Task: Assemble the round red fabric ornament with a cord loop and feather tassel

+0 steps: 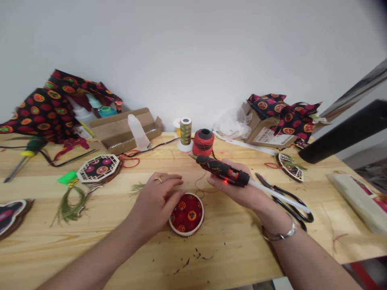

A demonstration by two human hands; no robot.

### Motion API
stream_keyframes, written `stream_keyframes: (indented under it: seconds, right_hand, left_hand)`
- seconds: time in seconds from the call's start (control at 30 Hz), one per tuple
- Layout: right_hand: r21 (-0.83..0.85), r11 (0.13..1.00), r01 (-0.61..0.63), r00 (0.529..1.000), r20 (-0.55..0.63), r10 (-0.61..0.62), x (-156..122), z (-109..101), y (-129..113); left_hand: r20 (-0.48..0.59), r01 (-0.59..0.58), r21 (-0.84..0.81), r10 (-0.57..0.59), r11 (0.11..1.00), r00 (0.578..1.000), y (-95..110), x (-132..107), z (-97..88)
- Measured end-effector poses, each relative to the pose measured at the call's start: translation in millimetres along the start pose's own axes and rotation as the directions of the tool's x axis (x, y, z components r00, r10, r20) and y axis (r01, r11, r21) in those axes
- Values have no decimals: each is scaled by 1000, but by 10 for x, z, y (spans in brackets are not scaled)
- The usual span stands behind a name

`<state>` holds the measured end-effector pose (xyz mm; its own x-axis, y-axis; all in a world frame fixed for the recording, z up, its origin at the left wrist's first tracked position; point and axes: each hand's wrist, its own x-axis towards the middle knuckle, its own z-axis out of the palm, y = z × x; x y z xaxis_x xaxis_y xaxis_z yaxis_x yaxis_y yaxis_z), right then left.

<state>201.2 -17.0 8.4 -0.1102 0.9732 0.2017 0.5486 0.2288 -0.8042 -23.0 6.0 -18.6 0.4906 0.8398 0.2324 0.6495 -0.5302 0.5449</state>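
Note:
My right hand is closed around the handle of a black hot glue gun. Its nozzle points left, a red light glows on its side, and a white glue stick trails out of the back. My left hand rests on the table with fingers loosely extended, and its thumb is at the upper-left rim of a round fabric-covered disc. The disc is dark red with flower-like prints and a pale rim, lying flat. Red thread curls above it.
Black-handled scissors lie beside my right wrist. Behind stand an olive thread spool and a red thread cone. Left are an octagonal ornament, a green tassel and a screwdriver. Cardboard boxes and printed fabric line the wall.

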Motion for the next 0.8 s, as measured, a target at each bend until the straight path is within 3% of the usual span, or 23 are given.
stream_keyframes:
  seconds: [0.1,0.23,0.33,0.8]
  right_hand:
    - [9,1000,0,1000,-3,0,-2,3,14]
    - [11,1000,-7,999,-38,7,0,2,-6]
    - [21,1000,-18,999,-33,19,3,-1,-30]
    - [16,1000,15,1000,-23,-15,1,11,28]
  left_hand:
    - [46,-46,-10,46,999,998,44,-15,-28]
    - [212,-3,-42,12,999,977,123,-52,-41]
    - [276,-1,-49,15,999,961,159,-74,-39]
    - [306,-44,-12,46,999,951,139,-127,40]
